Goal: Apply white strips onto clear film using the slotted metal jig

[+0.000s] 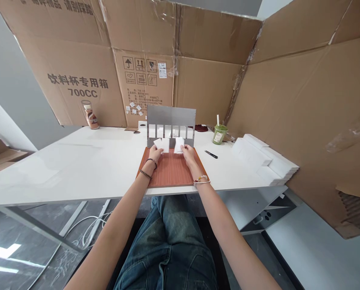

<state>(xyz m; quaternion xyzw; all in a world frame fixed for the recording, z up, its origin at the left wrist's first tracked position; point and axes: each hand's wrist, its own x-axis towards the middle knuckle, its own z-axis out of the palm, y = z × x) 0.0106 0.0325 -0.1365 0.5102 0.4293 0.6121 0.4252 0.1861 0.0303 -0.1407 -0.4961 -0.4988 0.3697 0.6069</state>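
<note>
My left hand [155, 154] pinches a couple of white cards [165, 146], which fan slightly apart. My right hand [187, 153] is closed on a small stack of white cards [178, 144]. Both hands are over the far part of a reddish-brown wood-grain board [172, 171] at the table's front edge. Just beyond them stands an upright grey panel [171, 115] with a row of slots. White pieces show through the slots; whether they sit in the panel or behind it I cannot tell.
On the white table [107, 161], a black pen-like tool [211, 154] lies right of the board. Behind it stands a green cup [219, 135] with a straw. Stacked white sheets [264, 159] fill the right side. A brown drink bottle [91, 117] stands back left. Cardboard walls [210, 80] enclose the back and right.
</note>
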